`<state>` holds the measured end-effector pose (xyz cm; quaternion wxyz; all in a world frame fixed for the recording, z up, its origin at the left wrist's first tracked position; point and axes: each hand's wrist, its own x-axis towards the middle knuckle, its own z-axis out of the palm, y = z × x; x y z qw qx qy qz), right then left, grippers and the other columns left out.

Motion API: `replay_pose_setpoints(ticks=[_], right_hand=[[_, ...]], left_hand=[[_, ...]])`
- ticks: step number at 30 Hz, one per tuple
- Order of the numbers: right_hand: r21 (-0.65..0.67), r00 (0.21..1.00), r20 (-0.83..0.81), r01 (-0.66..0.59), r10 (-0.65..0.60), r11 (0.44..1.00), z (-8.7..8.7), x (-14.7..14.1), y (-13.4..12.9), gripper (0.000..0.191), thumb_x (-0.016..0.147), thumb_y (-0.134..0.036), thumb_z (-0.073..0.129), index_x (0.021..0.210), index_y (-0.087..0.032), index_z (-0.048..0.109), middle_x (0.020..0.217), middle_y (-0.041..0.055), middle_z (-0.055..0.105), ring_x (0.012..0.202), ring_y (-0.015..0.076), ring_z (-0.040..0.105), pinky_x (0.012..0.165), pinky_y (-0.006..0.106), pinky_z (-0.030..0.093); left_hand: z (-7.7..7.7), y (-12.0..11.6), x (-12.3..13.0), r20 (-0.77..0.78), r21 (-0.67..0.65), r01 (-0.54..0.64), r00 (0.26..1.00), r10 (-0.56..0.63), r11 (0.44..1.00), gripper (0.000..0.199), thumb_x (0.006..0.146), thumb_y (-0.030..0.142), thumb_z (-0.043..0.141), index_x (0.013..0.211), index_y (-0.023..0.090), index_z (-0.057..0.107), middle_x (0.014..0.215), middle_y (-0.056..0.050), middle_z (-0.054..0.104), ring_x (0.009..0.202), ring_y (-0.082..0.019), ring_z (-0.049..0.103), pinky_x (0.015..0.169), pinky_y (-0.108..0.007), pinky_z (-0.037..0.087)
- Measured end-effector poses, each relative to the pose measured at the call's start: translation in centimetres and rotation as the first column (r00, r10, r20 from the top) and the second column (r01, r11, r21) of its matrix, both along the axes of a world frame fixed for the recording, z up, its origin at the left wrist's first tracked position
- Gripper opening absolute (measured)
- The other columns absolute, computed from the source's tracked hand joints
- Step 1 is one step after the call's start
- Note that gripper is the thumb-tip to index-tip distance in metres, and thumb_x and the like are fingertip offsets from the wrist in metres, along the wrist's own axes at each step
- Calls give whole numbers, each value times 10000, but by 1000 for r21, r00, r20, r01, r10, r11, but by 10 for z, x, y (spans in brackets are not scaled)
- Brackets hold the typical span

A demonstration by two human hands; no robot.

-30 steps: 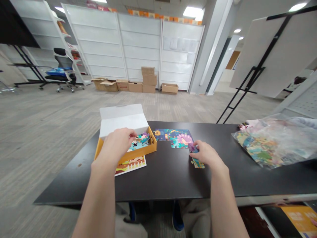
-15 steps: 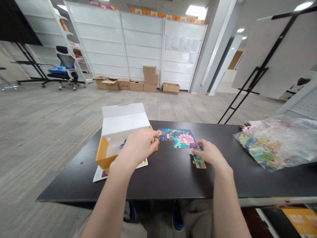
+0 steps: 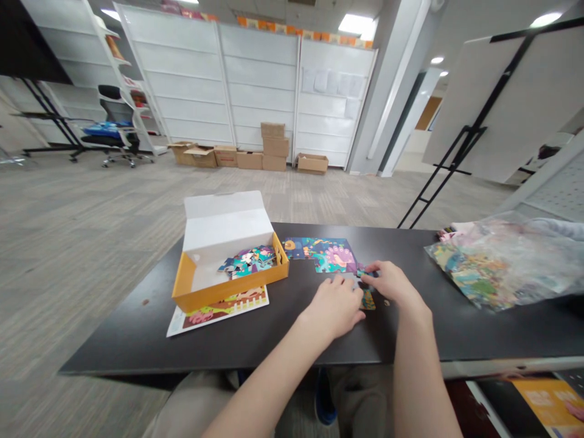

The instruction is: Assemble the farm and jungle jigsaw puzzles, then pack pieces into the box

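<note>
On the black table lies a partly joined puzzle with a pink peacock-like figure. My left hand is just below it, fingers bent over a grey piece. My right hand pinches a small puzzle piece at the puzzle's lower right corner. A green and orange piece lies beneath, between both hands. To the left, an open yellow box holds loose puzzle pieces, partly resting on a printed picture sheet.
A clear plastic bag of puzzle pieces lies on the table's right side. A tiny brown bit sits near my right hand. Beyond the table stand cardboard boxes and an easel-like stand.
My left hand has moved right, from over the yellow box to beside my right hand. The pieces in the box now show. My right hand has stayed near the puzzle's lower right corner.
</note>
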<state>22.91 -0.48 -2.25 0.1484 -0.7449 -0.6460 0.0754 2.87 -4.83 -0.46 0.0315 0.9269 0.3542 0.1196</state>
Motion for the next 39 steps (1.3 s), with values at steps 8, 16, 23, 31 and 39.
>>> replay_pose_setpoints(ticks=[8, 16, 23, 31, 39], right_hand=[[-41, 1000, -21, 21, -22, 999, 2, 10, -2, 134, 712, -306, 748, 818, -225, 758, 825, 69, 747, 817, 253, 692, 680, 297, 466], [59, 988, -115, -100, 107, 993, -9, 13, 2, 478, 705, -280, 754, 1170, -207, 672, 1114, 101, 740, 784, 211, 684, 723, 309, 505], [76, 981, -153, -110, 121, 991, -10, 11, 2, 435, 653, -298, 792, 1066, -200, 699, 1002, 83, 739, 778, 218, 671, 693, 312, 502], [116, 756, -584, -283, 296, 952, 19, -22, -6, 249, 782, -404, 692, 885, -178, 699, 789, 53, 714, 713, 190, 668, 675, 308, 520], [83, 450, -858, -355, 248, 931, 34, -78, -10, 390, 717, -513, 779, 880, -175, 671, 825, 18, 662, 745, 162, 643, 663, 304, 563]], left_hand=[[-12, 13, 22, 7, -1, 18, 1000, -18, 1000, 342, 899, 362, 650, 1104, 88, 648, 1064, -137, 719, 1054, -292, 654, 942, -418, 505], [13, 18, -12, -7, -44, 20, 1000, -20, 999, 287, 822, 398, 666, 1002, 176, 641, 950, -96, 743, 885, -295, 715, 735, -367, 547], [32, 22, -61, 45, -53, -119, 992, 121, 992, 244, 827, 353, 643, 1016, 201, 618, 970, -73, 737, 927, -283, 710, 788, -365, 542], [31, 18, -90, 172, -35, -158, 972, 161, 987, 278, 855, 392, 640, 1065, 215, 596, 1038, -62, 737, 960, -268, 710, 843, -369, 535], [26, 18, -89, 309, -14, -93, 947, 93, 996, 272, 870, 338, 624, 1107, 214, 572, 1097, -54, 711, 978, -231, 693, 862, -343, 540]])
